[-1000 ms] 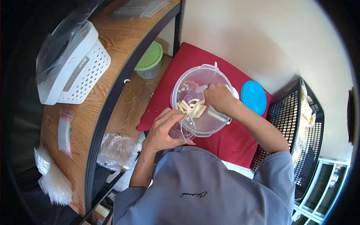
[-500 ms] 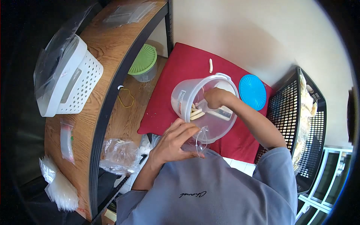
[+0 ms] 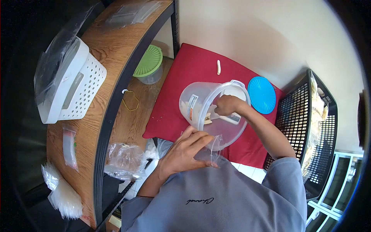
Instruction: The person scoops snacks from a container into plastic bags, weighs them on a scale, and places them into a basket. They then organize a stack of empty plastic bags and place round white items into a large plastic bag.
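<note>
A clear plastic tub (image 3: 197,87) lies tipped with its mouth toward me. Several pale sticks (image 3: 208,119) of what looks like dry snack food are inside it. My right hand (image 3: 230,105) reaches in at the mouth, its fingers curled closed; the fingertips are hidden and I cannot tell what they hold. Just below the tub's rim, my left hand (image 3: 187,150) grips a clear plastic bag (image 3: 217,149) between thumb and fingers, the bag's mouth spread. A white device with a grey panel (image 3: 232,117) shows by the tub's mouth.
On the red cloth (image 3: 170,92) lie one loose stick (image 3: 218,67) and a blue lid (image 3: 262,95). A black crate (image 3: 295,116) with filled bags stands right. Left, a wooden shelf (image 3: 98,73) carries a white basket (image 3: 87,83) and plastic bags (image 3: 65,197); a green-lidded container (image 3: 148,62) sits below.
The tub has turned and tipped, so its label faces up more and the sticks sit deeper inside. My left hand and the bag have shifted slightly right; my right hand stays at the mouth.
</note>
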Demonstrator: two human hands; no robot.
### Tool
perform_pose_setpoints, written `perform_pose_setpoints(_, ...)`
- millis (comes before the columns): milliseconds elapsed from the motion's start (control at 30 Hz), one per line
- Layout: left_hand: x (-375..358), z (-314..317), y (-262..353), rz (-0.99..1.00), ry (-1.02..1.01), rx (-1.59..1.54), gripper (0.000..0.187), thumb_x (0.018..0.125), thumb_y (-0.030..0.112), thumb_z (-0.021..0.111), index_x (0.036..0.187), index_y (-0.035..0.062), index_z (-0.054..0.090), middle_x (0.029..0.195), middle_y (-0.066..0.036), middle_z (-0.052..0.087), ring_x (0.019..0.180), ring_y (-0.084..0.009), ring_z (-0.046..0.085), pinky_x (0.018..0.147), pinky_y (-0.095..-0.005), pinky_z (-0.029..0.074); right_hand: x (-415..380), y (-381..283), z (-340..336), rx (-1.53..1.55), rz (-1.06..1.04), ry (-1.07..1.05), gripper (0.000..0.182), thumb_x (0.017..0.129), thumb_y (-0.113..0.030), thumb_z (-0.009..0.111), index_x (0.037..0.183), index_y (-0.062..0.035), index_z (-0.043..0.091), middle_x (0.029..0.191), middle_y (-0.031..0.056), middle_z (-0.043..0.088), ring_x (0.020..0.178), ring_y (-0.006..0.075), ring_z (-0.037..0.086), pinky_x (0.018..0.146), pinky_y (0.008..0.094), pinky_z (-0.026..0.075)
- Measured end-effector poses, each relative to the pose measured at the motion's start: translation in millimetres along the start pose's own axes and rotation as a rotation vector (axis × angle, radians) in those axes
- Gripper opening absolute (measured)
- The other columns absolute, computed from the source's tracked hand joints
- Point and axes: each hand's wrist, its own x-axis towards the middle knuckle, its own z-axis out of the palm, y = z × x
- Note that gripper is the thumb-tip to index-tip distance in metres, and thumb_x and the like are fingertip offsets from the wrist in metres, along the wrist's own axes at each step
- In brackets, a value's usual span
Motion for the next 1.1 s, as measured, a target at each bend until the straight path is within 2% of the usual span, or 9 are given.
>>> perform_pose_setpoints(33,0,-1,0,-0.002,-0.003,-0.001,0.074,0.056,0.046,0.086,0.111,0.0017,0.064,0.105,-0.012,0.063,0.097,-0.0296,0.056,0.083,-0.0397,0.051,0,-1,6,-0.059,-0.028,0.043,0.044,0.08,-0.024,0.051,0.117,-0.003,0.063,0.094,0.0247,0.068,0.089,0.0363,0.067,0.083,0.0467,0.051)
perform_pose_setpoints(100,0,-1,1,0.011,-0.028,-0.011,0.073,0.064,0.05,0.08,0.116,0.002,0.061,0.109,-0.011,0.062,0.096,-0.0277,0.052,0.084,-0.0397,0.049,6,0,19,-0.053,-0.008,0.022,0.042,0.082,-0.025,0.051,0.117,-0.0042,0.063,0.096,0.024,0.068,0.091,0.037,0.066,0.085,0.0469,0.05)
perform_pose_setpoints(200,-1,3,-1,0.047,-0.036,-0.008,0.073,0.065,0.052,0.079,0.116,0.0025,0.061,0.11,-0.01,0.062,0.096,-0.0271,0.052,0.084,-0.0396,0.049,12,1,29,-0.054,0.031,-0.007,0.04,0.085,-0.028,0.051,0.116,-0.0067,0.063,0.101,0.0227,0.068,0.095,0.0384,0.065,0.087,0.0473,0.049)
perform_pose_setpoints(267,0,5,-2,0.052,-0.05,-0.012,0.073,0.066,0.053,0.078,0.116,0.0024,0.061,0.109,-0.01,0.062,0.095,-0.0271,0.052,0.084,-0.0396,0.049,12,-1,31,0.094,0.069,0.055,0.038,0.084,-0.026,0.05,0.101,0.0022,0.069,0.101,0.0244,0.068,0.098,0.0384,0.066,0.087,0.0468,0.052)
perform_pose_setpoints(467,3,1,-1,0.054,-0.032,-0.009,0.073,0.066,0.05,0.079,0.116,0.0013,0.061,0.107,-0.011,0.062,0.095,-0.0279,0.052,0.083,-0.0394,0.049,34,2,52,0.032,-0.263,0.324,0.033,0.085,-0.021,0.05,0.102,0.0017,0.067,0.103,0.0246,0.067,0.097,0.0371,0.066,0.087,0.0477,0.051)
perform_pose_setpoints(667,5,-8,-6,0.029,0.033,-0.031,0.073,0.06,0.042,0.085,0.115,0.0004,0.061,0.105,-0.012,0.063,0.093,-0.0299,0.055,0.083,-0.039,0.049,67,-19,31,-0.004,-0.343,0.393,0.029,0.082,-0.017,0.052,0.096,0.0028,0.068,0.1,0.0239,0.067,0.096,0.0388,0.065,0.087,0.0496,0.05)
perform_pose_setpoints(767,9,-17,-12,0.005,0.104,-0.022,0.074,0.054,0.037,0.09,0.111,-0.0006,0.062,0.105,-0.013,0.064,0.091,-0.0299,0.059,0.08,-0.038,0.05,67,-29,15,-0.053,-0.349,0.328,0.032,0.085,-0.025,0.057,0.099,0.0022,0.067,0.097,0.0242,0.066,0.095,0.0401,0.063,0.087,0.0488,0.048)
perform_pose_setpoints(900,3,-22,-26,-0.102,0.213,-0.065,0.077,0.049,0.031,0.094,0.111,-0.0013,0.061,0.103,-0.016,0.064,0.09,-0.0294,0.063,0.078,-0.0369,0.051,69,-23,-4,0.039,-0.457,0.238,0.033,0.089,-0.023,0.048,0.095,0.0038,0.067,0.093,0.0253,0.066,0.093,0.0405,0.063,0.087,0.0481,0.048)
perform_pose_setpoints(1100,-10,-43,-35,-0.316,0.231,-0.132,0.084,0.055,0.03,0.093,0.122,-0.0021,0.055,0.114,-0.014,0.064,0.106,-0.024,0.062,0.087,-0.0348,0.051,37,-27,-50,0.052,-0.435,0.139,0.029,0.088,-0.02,0.049,0.09,0.003,0.067,0.089,0.0234,0.067,0.09,0.0389,0.064,0.084,0.0462,0.048)
